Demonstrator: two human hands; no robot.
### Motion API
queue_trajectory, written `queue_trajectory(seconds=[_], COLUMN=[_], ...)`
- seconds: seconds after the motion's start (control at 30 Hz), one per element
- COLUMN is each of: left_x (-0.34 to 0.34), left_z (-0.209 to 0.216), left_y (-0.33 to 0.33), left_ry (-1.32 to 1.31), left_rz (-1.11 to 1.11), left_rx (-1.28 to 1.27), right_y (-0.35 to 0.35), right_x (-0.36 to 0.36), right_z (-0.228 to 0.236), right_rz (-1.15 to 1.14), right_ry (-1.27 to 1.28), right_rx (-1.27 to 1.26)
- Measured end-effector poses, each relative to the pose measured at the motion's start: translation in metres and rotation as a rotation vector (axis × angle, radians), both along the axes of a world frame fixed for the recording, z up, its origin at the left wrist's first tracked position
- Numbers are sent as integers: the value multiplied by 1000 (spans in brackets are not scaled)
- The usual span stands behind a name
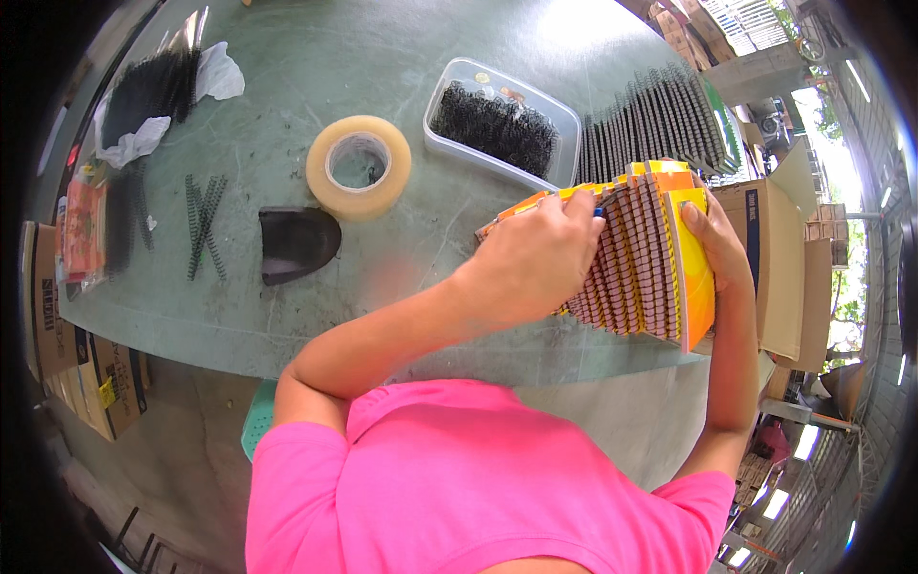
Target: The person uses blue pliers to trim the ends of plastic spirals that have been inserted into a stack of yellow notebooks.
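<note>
A thick row of spiral-bound notebooks (636, 258) with yellow and orange covers stands at the right of the table, dark coils facing me. My right hand (717, 239) grips the row's right end, thumb on the outer yellow cover and fingers behind it. Closed at the fingertips, my left hand (535, 253) is over the left part of the row. A small blue thing (600, 212) pokes out from its fingers against the coils; its kind is mostly hidden. Behind the notebooks, a clear plastic tub (442, 143) holds many loose black coils (492, 124).
Left of the tub lie a roll of tape (390, 191), a black curved scoop-like piece (298, 245) and crossed loose coils (203, 225). More coils (153, 96) sit in plastic at far left. A stack of coiled books (660, 120) and an open carton (779, 258) stand at right.
</note>
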State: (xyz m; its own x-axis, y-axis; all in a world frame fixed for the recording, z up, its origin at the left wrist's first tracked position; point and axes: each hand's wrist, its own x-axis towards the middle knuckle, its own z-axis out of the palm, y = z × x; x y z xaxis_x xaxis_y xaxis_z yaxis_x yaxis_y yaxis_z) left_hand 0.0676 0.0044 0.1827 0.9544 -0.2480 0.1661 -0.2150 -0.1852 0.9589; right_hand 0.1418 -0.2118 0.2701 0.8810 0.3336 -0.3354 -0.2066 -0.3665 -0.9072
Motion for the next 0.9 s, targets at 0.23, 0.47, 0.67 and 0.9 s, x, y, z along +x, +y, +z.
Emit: queue_trajectory(seconds=[0.23,0.47,0.67,0.9], left_x=[9,17,21,25], left_z=[2,-10,-10,-12], left_y=[23,17,10,11], left_ry=[307,561,652,734], left_rz=[-244,-492,-542,-679], left_rx=[-427,-822,-943,-1007], right_y=[-4,8,44,44], right_x=[1,7,-4,-4], right_z=[-1,34,16,17], right_rz=[-41,208,273,276], right_ry=[-2,-549,-645,-650], right_rx=[26,-406,-614,-606])
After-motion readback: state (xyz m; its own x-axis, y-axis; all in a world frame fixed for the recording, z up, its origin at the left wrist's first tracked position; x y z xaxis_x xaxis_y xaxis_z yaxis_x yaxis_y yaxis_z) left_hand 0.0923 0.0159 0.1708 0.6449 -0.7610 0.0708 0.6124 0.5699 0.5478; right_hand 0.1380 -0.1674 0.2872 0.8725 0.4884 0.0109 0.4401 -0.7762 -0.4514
